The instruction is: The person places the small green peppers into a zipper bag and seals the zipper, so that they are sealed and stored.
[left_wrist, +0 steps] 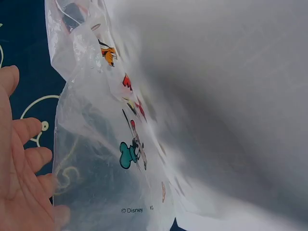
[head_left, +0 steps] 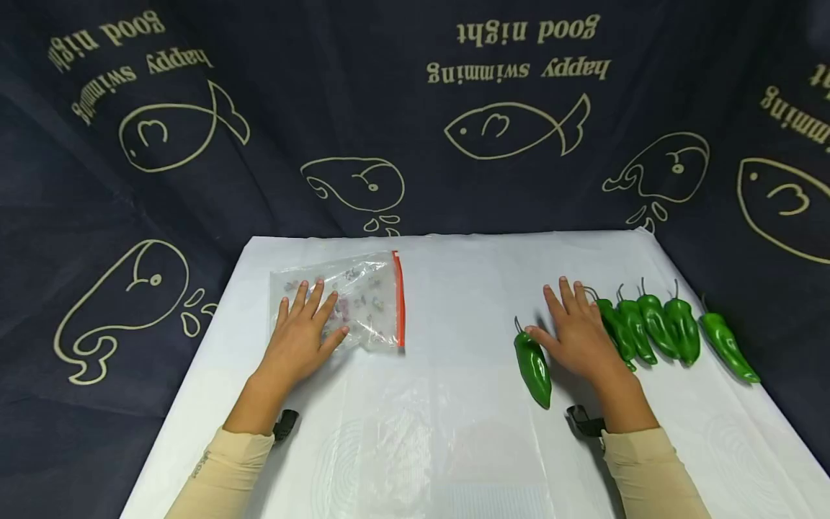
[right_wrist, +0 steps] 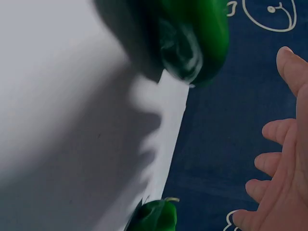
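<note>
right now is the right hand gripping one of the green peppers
No, the right hand is spread with straight fingers, between a lone green pepper and the other peppers in the head view.

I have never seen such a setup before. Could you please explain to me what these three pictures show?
There is no machine here: a person works with two bare hands. The large picture comes from a camera on the head, looking forward and down; the two others come from cameras on the left and right wrists.

On the white-covered table lies a clear zip bag with a red closure strip and printed figures. To the right, one green pepper lies apart from a row of green peppers.

The left hand is spread over the bag; whether it touches is hard to tell. The right hand is spread between the single pepper and the row. Neither hand grips anything.
</note>
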`<state>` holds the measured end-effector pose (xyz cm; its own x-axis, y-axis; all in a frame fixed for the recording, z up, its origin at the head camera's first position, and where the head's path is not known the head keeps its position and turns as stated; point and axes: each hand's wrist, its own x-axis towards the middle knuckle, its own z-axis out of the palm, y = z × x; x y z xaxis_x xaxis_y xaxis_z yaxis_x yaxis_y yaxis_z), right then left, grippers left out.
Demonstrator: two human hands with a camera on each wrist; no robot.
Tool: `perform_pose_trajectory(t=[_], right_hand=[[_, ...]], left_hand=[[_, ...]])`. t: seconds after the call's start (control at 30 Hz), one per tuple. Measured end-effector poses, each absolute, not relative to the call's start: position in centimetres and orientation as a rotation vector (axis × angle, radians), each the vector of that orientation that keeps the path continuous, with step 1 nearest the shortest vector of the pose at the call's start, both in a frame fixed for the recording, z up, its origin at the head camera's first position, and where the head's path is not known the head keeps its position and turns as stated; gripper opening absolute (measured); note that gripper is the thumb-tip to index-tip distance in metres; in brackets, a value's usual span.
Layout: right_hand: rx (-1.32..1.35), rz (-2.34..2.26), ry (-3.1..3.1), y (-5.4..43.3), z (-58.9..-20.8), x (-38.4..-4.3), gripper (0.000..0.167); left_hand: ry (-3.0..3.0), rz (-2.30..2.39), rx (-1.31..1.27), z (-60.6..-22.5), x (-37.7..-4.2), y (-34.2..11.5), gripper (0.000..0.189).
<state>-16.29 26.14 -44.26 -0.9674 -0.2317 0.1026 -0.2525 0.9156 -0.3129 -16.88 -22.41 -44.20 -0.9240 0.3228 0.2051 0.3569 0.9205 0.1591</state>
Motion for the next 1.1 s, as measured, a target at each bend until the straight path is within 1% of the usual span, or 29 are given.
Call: perform_pose_trajectory(t=[0.27, 0.67, 1.1], right_hand=[[0.477, 0.667, -2.973, 24.6, -43.7, -16.5, 0.086], [0.656, 0.793, -2.921, 20.3, -43.7, -17.3, 0.08], [0.826, 0.993, -2.876, 14.5, -45.2, -18.7, 0.065]], left_hand=[[-2.928, -0.328, -0.518, -44.1, -16.5, -22.6, 0.072], [-2.944, -0.438, -0.505, -43.8, -15.5, -23.9, 0.072], [-2.985, -0.504, -0.483, -44.0, -14.9, -25.2, 0.071]])
